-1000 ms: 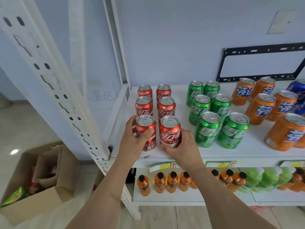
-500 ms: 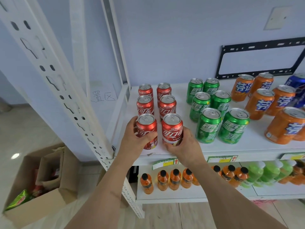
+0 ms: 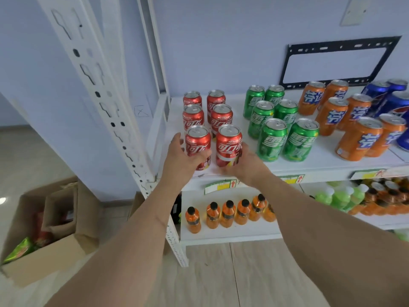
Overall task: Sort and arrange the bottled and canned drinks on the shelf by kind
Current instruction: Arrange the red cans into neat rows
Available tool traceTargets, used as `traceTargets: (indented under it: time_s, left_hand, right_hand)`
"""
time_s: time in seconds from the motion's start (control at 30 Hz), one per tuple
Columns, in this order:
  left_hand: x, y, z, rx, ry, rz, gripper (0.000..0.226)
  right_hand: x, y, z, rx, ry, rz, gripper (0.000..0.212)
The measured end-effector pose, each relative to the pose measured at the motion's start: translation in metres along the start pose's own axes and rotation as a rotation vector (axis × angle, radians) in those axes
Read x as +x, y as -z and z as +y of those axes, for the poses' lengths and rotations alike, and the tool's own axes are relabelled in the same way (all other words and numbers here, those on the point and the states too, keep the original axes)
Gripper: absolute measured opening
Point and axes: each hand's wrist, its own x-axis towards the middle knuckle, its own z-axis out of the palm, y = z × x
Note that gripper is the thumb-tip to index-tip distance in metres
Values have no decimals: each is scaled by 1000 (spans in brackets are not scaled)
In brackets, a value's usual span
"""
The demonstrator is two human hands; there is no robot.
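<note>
Red cola cans stand in two columns at the left of the white upper shelf [image 3: 332, 165]. My left hand [image 3: 181, 161] wraps the front left red can [image 3: 198, 142]. My right hand [image 3: 245, 165] wraps the front right red can [image 3: 229, 144]; both cans stand upright near the shelf's front edge. More red cans [image 3: 219, 117] stand behind them. Green cans [image 3: 274, 138] follow to the right, then orange cans [image 3: 358, 138], then blue cans [image 3: 396, 103] at the far right.
A lower shelf holds small orange bottles [image 3: 228, 214] and green bottles [image 3: 340, 196]. A white perforated rack post [image 3: 106, 103] runs down on the left. An open cardboard box [image 3: 48, 229] with packets sits on the floor at lower left. A black wall bracket [image 3: 340, 63] hangs behind the cans.
The view has shifted left and closer. Both hands stay on the two front red cans, which stand slightly further apart now.
</note>
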Motion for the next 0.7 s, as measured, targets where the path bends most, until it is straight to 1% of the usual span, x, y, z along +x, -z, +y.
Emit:
traceTargets:
  time_s: [0.03,0.07,0.13,0.17,0.23,0.3,0.37,0.47,0.57,0.63,0.7]
  left_hand:
    - [-1,3,5,36,-8,38,91]
    - [-5,7,11,82,-29,79,90]
    - [-6,15,27,180,-127,139,76]
    - [-5,17,38,217,-183,148,66]
    - [2,17,59,300,-277,150,48]
    - [14,9,78,400,-354,146,42]
    - [28,-4,95,476,-412,111,40]
    - [55,-27,119,536,-446,41,42]
    - [87,-55,138,618,-455,-35,49]
    - [111,-74,148,677,-426,-77,53]
    - [135,-92,154,702,-394,-88,55]
  right_hand:
    - [-1,7,-5,-34,-1,-13,100]
    - [-6,14,-11,-83,1,-23,105]
    - [-13,28,-21,-144,13,-7,112]
    - [-14,36,-26,-145,20,5,113]
    - [-16,52,-37,-152,57,29,104]
    - [-14,72,-49,-181,96,57,85]
    - [-8,95,-59,-257,128,86,65]
    - [14,131,-62,-383,149,162,47]
    - [51,163,-49,-419,163,184,45]
    - [84,182,-34,-401,156,181,46]
    - [116,197,-20,-361,142,172,48]
